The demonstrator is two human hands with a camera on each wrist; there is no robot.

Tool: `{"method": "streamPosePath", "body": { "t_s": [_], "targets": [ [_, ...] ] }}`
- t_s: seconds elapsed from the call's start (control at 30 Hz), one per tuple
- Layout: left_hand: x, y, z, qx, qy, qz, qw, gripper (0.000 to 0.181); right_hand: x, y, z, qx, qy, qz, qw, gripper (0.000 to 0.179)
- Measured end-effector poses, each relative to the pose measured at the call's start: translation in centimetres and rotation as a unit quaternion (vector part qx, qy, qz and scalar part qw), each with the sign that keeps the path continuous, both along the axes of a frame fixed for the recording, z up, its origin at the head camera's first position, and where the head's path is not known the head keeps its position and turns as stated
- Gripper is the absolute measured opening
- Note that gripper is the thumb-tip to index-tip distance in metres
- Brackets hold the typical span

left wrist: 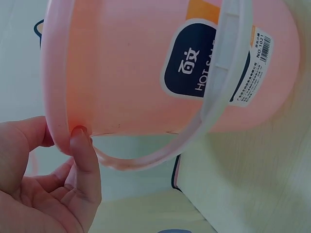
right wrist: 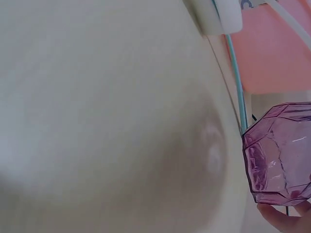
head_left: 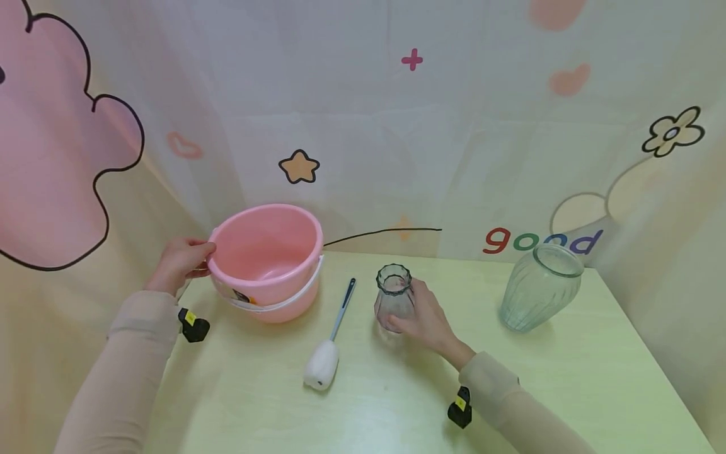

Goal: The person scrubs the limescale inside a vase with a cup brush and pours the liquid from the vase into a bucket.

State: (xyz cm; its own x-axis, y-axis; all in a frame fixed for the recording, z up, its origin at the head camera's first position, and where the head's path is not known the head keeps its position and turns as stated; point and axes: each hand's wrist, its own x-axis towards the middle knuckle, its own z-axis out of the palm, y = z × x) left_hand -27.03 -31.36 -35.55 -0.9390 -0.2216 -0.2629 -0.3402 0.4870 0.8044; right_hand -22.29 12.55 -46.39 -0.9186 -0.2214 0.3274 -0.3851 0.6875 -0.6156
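My left hand (head_left: 183,263) pinches the rim of a pink bucket (head_left: 292,296) between thumb and fingers, at the bucket's left side. In the left wrist view the bucket's label (left wrist: 192,63) and its white handle (left wrist: 226,63), hanging down along the wall, show large. My right hand (head_left: 425,318) grips a small glass vase (head_left: 391,309) with a scalloped rim from its right side. The right wrist view shows that vase's faceted, purple-tinted base (right wrist: 279,160) facing the camera, above a shadow on the table. Between bucket and vase lies a white-headed bottle brush (head_left: 322,366).
A larger ribbed glass vase (head_left: 539,290) leans at the table's back right. A printed curtain (head_left: 363,145) hangs right behind the pale table (head_left: 272,410), with more fabric at both sides. Black wrist devices (head_left: 194,326) sit under both sleeves.
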Motion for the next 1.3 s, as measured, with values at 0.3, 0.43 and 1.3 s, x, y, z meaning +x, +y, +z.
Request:
{"method": "streamPosePath", "body": {
  "t_s": [0.3, 0.43, 1.3],
  "targets": [
    [0.0, 0.1, 0.1, -0.003, -0.002, -0.005, 1.0, 0.055, -2.9, -0.3, 3.4, 0.061, 0.044, 0.015, 0.997, 0.077],
    [0.0, 0.1, 0.2, -0.003, -0.005, -0.004, 1.0, 0.054, -4.2, -0.6, 5.3, 0.09, 0.061, 0.011, 0.994, 0.076],
    [0.3, 0.4, 0.5, -0.003, -0.007, 0.0, 1.0, 0.054, -8.7, -5.7, 14.5, 0.308, 0.158, 0.012, 0.938, 0.077]
  ]
}}
